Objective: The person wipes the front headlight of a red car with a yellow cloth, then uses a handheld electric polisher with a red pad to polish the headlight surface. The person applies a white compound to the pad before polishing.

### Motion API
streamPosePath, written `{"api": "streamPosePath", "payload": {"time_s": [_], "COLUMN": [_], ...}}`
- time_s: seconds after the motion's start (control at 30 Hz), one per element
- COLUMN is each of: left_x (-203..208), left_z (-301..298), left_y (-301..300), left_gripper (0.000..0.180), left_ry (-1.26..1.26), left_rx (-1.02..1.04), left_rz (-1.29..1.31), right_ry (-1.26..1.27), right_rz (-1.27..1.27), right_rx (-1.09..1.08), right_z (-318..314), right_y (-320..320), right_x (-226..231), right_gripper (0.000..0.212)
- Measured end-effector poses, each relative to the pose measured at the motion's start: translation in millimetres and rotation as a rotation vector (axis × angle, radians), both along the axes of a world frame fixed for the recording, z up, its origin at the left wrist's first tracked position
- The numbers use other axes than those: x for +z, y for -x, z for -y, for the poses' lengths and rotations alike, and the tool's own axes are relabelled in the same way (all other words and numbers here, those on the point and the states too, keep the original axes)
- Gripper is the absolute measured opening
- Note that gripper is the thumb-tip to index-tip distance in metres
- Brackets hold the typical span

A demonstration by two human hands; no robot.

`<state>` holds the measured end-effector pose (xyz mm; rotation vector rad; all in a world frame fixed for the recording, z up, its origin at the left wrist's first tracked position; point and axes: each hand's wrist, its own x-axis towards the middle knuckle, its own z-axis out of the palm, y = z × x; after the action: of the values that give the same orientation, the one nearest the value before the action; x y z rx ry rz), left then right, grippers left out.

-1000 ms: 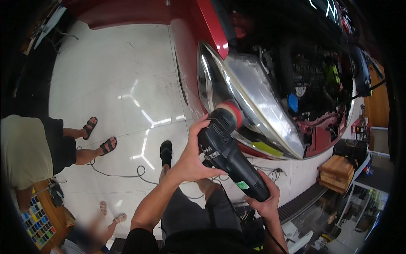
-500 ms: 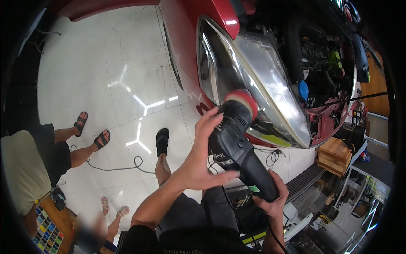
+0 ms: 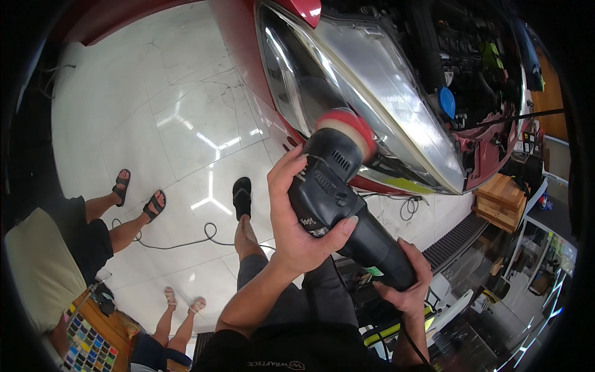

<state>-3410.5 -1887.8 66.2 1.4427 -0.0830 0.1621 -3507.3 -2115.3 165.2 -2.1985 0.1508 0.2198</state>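
Note:
A black power polisher (image 3: 344, 204) with a red and white pad (image 3: 347, 131) is held in both my hands. My left hand (image 3: 304, 217) wraps around its head end, thumb across the body and fingers on the far side. The rear end of its handle sits in the grip of my right hand (image 3: 409, 282). The pad is against or just over the lower part of a car headlight (image 3: 378, 80); the exact contact is hidden by the tool. The headlight lens looks clear with streaks of glare, set in a red car body (image 3: 248, 68).
The bonnet is up over the engine bay (image 3: 471, 68), with a blue cap (image 3: 445, 102) showing. A cable (image 3: 180, 246) crosses the tiled floor (image 3: 186, 142). Two other people stand at the left by a wooden table (image 3: 114, 316). Wooden blocks (image 3: 499, 198) are stacked at right.
My view has shifted, so the headlight looks nearer and further left. The polisher and pad have moved slightly up and left in the picture, with both hands still on the tool.

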Motion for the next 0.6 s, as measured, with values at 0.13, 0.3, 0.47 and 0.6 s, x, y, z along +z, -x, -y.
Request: {"api": "streamPosePath", "payload": {"time_s": [0.13,0.3,0.47,0.6], "left_x": [-2.4,-7.6,-8.8,-2.3], "left_z": [-0.5,1.6,-7.9,-18.6], "left_y": [-1.3,-2.6,-11.3,-18.9], "left_gripper": [0.095,0.092,0.093,0.093], "left_ry": [-0.006,0.059,0.130,0.136], "left_rx": [0.010,0.082,0.083,0.068], "left_rz": [0.008,0.032,-0.002,-0.044], "right_ry": [-0.015,-0.013,-0.019,-0.040], "right_rz": [0.008,0.020,-0.007,-0.014], "right_rx": [-0.016,0.001,0.009,-0.025], "right_z": [0.0,-3.0,-14.4,-30.4], "right_y": [3.5,-0.3,-9.6,-12.4], "right_x": [-3.7,-7.2,-6.5,-5.7], "right_gripper": [0.079,0.080,0.081,0.081]}}
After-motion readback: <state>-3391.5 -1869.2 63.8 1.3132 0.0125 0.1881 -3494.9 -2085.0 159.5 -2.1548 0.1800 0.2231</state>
